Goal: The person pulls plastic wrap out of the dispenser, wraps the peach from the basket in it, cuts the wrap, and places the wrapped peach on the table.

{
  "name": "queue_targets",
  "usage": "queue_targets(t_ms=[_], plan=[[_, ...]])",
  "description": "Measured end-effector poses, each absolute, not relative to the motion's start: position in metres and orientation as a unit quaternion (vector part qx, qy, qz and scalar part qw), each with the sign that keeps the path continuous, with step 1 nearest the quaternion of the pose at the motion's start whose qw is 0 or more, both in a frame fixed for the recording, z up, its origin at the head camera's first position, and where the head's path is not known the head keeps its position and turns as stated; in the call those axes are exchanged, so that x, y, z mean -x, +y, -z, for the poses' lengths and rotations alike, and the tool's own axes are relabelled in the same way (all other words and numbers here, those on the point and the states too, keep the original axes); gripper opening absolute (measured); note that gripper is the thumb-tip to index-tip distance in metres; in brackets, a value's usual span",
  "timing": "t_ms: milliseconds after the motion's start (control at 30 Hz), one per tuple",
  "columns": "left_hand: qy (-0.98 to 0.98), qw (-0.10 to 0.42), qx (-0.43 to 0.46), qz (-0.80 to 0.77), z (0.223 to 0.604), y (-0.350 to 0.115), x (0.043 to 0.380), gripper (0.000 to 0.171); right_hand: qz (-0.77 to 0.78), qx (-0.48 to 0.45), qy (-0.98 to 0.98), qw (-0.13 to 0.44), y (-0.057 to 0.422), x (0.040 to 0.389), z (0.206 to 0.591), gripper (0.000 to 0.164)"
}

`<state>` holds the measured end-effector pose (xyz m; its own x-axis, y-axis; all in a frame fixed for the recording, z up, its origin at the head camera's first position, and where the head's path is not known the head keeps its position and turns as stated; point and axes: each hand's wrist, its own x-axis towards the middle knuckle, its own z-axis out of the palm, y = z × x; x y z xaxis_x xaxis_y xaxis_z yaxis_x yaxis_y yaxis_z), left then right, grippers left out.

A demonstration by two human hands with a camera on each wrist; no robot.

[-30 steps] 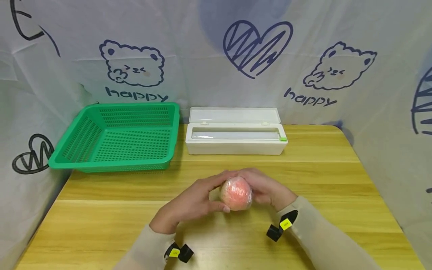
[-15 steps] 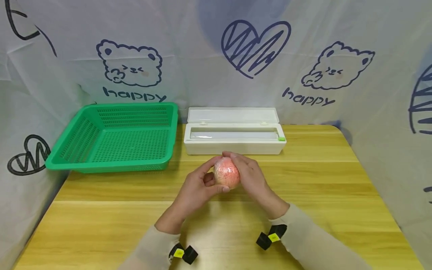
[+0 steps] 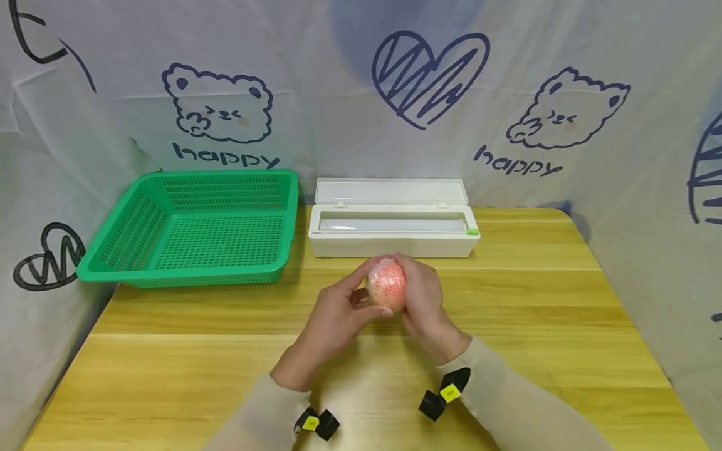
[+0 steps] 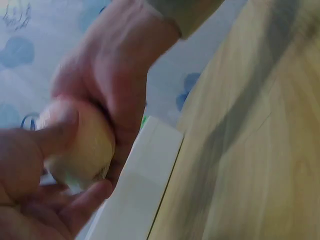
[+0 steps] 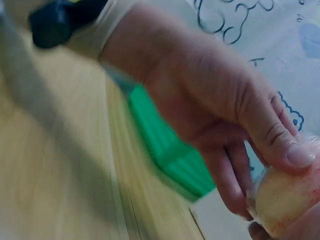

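A round pink and cream fruit, which looks like a peach (image 3: 387,285) in clear plastic film, is held above the table between both hands. My left hand (image 3: 334,316) grips its left side, thumb at the near side and fingers behind. My right hand (image 3: 426,307) wraps round its right side. In the left wrist view, the left thumb lies across the peach (image 4: 92,145) while the right hand (image 4: 112,70) cups it from above. Loose film crinkles on the peach (image 5: 285,200) in the right wrist view, near the fingertips of the left hand (image 5: 200,95).
Behind the hands stands a long white film dispenser (image 3: 393,246) with its lid raised and a roll inside. At the back left is a green plastic basket (image 3: 186,275) with nothing in it. A printed curtain (image 3: 333,113) surrounds the wooden table (image 3: 536,300).
Both hands have carried the peach away from the body, towards the dispenser. In the last half second it shifted slightly right, and the right hand now wraps further round its side.
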<state>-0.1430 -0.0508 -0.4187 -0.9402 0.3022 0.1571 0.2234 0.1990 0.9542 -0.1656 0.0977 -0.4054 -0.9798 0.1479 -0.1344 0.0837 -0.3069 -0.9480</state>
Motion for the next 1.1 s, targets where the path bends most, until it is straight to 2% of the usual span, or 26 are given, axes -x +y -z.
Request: queue_targets(t_ms=[133,200,267,367,467,633,733,867,1033,1100], plan=[[0.729,0.114,-0.13,-0.662,0.417,-0.052,0.146,0.08,-0.782,0.083,-0.618,0.025,0.1,0.167,0.41,0.033],[0.682,0.162,-0.1,-0.707,0.414,-0.051,0.148,0.074,-0.77,0.079,-0.633,0.028,0.101,0.166,0.414,0.034],[0.655,0.187,-0.081,-0.727,0.412,-0.048,0.152,0.062,-0.76,0.065,-0.646,0.025,0.1,0.164,0.417,0.035],[0.684,0.16,-0.058,-0.71,0.409,-0.039,0.156,0.059,-0.746,0.045,-0.665,0.01,0.097,0.159,0.42,0.034],[0.723,0.112,-0.027,-0.681,0.409,-0.03,0.155,0.057,-0.758,0.037,-0.651,-0.016,0.094,0.157,0.419,0.031],[0.74,0.058,-0.015,-0.67,0.411,-0.024,0.152,0.052,-0.784,0.031,-0.617,-0.066,0.096,0.162,0.412,0.035],[0.755,0.045,0.001,-0.655,0.409,-0.021,0.153,0.054,-0.786,0.02,-0.614,-0.072,0.096,0.163,0.411,0.035],[0.769,0.04,0.038,-0.637,0.405,-0.018,0.153,0.046,-0.793,0.005,-0.606,-0.054,0.095,0.163,0.409,0.037],[0.756,0.048,0.031,-0.652,0.406,-0.018,0.153,0.046,-0.83,0.0,-0.55,-0.094,0.102,0.168,0.407,0.043],[0.746,0.049,0.019,-0.664,0.408,-0.019,0.152,0.046,-0.844,0.006,-0.528,-0.093,0.105,0.169,0.409,0.042]])
